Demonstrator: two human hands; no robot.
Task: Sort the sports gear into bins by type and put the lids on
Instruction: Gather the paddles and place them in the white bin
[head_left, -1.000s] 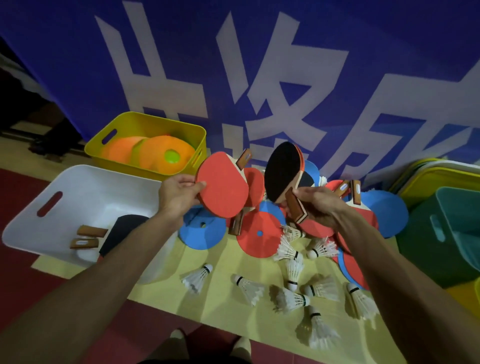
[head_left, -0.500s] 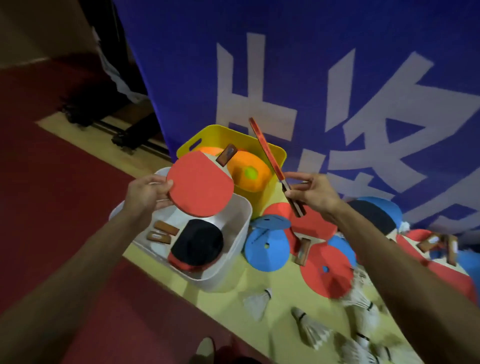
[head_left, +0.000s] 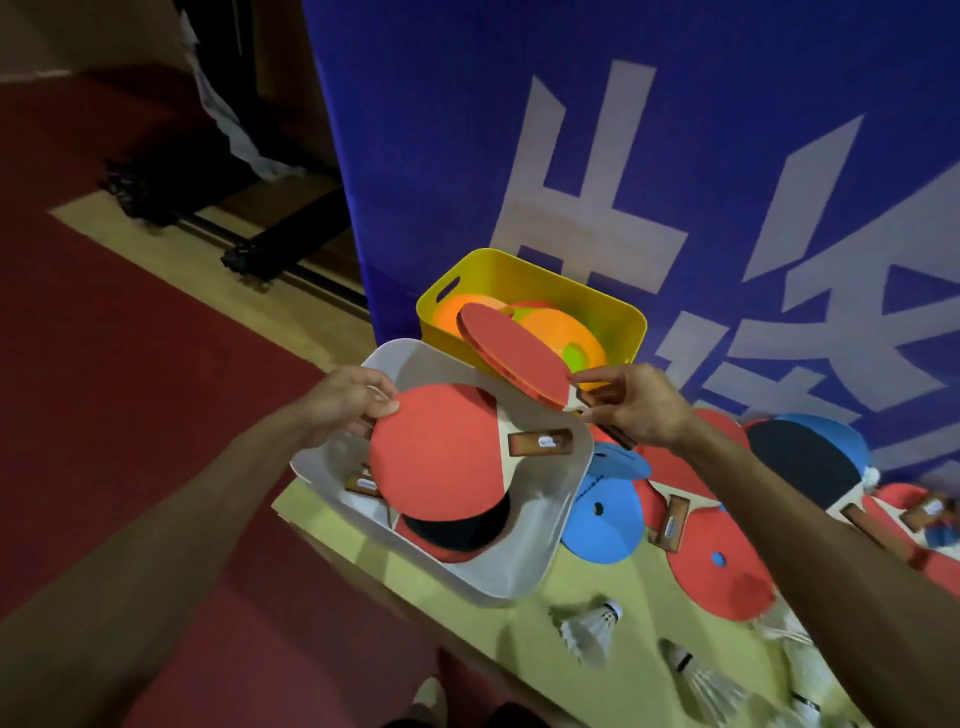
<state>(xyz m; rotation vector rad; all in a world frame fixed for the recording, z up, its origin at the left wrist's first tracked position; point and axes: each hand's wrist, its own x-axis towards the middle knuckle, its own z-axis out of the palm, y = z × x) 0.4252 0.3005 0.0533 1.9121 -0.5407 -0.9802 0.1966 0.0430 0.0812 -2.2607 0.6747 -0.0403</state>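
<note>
1. A red-faced wooden paddle is gripped at its edge by the left hand, over the white plastic bin.
2. A second red paddle is pinched by its handle in the right hand.

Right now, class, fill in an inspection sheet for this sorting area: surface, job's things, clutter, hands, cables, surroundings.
Surface: yellow floor beside red floor.
Job's things: white bin holds a black paddle; yellow bin holds orange discs; blue disc, red disc and shuttlecocks lie on the yellow floor.
Clutter: nothing seen.
Hands: left hand pinches the flat paddle's blade over the white bin; right hand holds the tilted paddle's handle.
Cables: nothing seen.
Surroundings: blue banner behind the bins; dark stand far left.
</note>
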